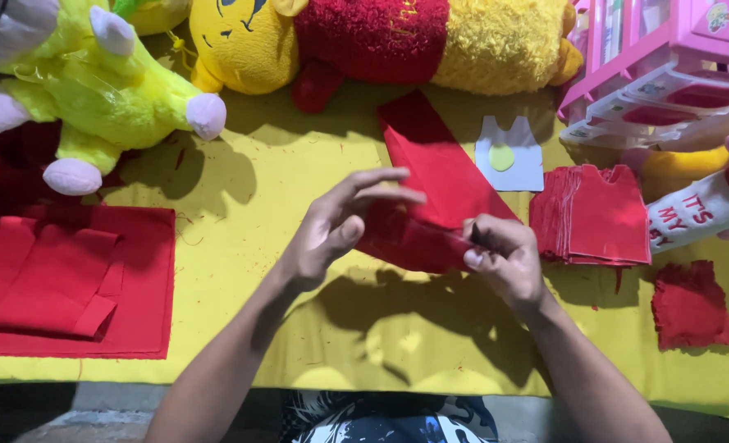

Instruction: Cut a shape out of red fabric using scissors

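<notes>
Here, both hands meet over the middle of a yellow cloth (pixel 299 176) that covers the table, working 1 long strip of red felt (pixel 434 176). The strip runs from the far side toward the near side, and its near end is bunched up between the 2 hands. The right hand (pixel 504 254) has its fingers curled tight, pinching the strip's near right edge; something small and dark shows between thumb and fingers, too small to tell what. The left hand (pixel 340 221) is half open, its fingers stretched long across the felt from the left and touching its bunched fold, thumb below; whether it truly grips the felt I cannot tell.

Just right of the right hand lies a stack of cut red pieces (pixel 594 215), and farther right a rough red scrap (pixel 692 305). A pale paper template (pixel 509 154) lies beside the strip's far end. Folded red fabric (pixel 61 279) sits well apart at the left. Plush toys, a yellow-green one (pixel 110 90) and a yellow-and-red one (pixel 364 41), line the far edge.
</notes>
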